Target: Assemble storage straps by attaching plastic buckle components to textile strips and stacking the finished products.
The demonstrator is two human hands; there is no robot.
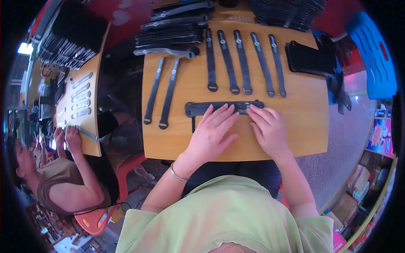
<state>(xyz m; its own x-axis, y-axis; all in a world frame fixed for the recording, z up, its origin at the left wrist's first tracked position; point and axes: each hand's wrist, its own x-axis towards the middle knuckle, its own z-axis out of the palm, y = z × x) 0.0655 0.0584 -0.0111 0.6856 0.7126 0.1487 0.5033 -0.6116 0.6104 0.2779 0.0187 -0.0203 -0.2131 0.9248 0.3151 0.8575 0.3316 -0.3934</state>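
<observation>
Bench [303,139]: square wooden top, pale, seen from above; the person sat at its near edge, forearms crossing that edge.

Second bench [90,126]: narrower, off the left side, carrying grey strips in a column; a co-worker sat at its near end with both hands on one strip. A dark gap lay between the two benches.

Stacks [173,29]: black straps piled at the far-left corner, a further dark heap at the far-right corner, both kept back from the working area.

Pouch [308,59]: flat black piece near the right edge, overhanging it slightly.

Five straps [242,63]: black, ring ends toward the person, laid side by side and fanned from the far edge to mid-bench, apart from one another, probably so each could be taken singly.

Two straps [162,92]: same kind, parallel, by the left edge, ring ends nearest the person.

Band [198,108]: black, wider, lying crosswise just short of the bench middle, parallel to the near edge, below the ring ends of the five straps; a thin black tail hung down at its left end.

Left hand [213,135]: palm down, fingers spread and flat, tips pressing the band's middle, seemingly to keep it flat and still. A bangle ringed that wrist.

Right hand [270,128]: palm down, fingers close together, tips on the band's right end; nothing pinched.

Open room: bare wood right of the right hand out to the right edge, and a strip along the near edge at the left; little room between band and ring ends.
</observation>
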